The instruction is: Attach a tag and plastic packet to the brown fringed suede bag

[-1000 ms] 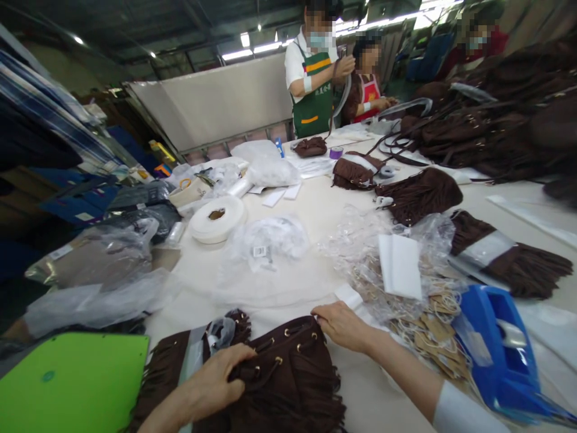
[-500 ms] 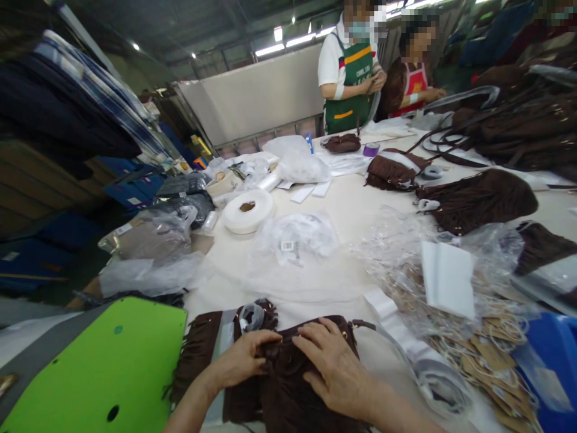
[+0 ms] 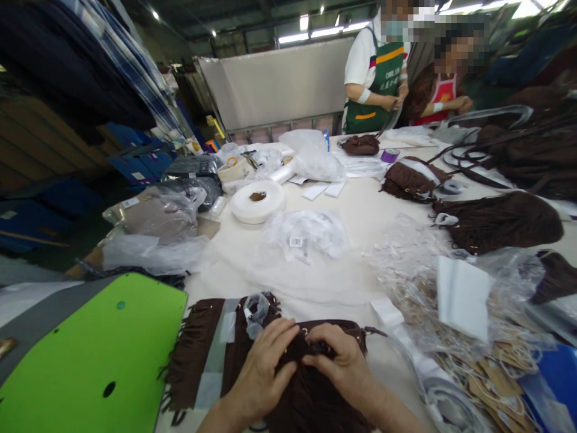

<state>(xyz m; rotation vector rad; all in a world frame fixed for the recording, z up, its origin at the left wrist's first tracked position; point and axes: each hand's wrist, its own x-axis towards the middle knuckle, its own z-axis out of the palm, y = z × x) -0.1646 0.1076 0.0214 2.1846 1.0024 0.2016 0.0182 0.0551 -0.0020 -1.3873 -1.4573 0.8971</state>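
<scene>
A dark brown fringed bag [image 3: 311,397] lies on the table directly in front of me. My left hand [image 3: 265,367] grips its upper left part, the thumb set apart from the fingers with brown material between them. Bunched dark material near the bag's top is pinched by my right hand [image 3: 340,361]; what exactly the fingertips hold is partly hidden. Left of it lies another brown fringed piece [image 3: 198,343] with a clear band [image 3: 219,343] across it. A loop wrapped in clear plastic [image 3: 256,313] rests by my left fingers.
A green board [image 3: 90,355] stands at the left. Beyond my hands are a plastic bag with a barcode [image 3: 306,234] and a white roll [image 3: 258,201]. Tags with strings [image 3: 491,373], a foam sheet [image 3: 464,297] and more brown bags [image 3: 500,219] lie right. Two people stand across the table.
My right hand has gone from lying spread on the bag to pinching its bunched top. My left hand has shifted right along the bag. The view has turned slightly left.
</scene>
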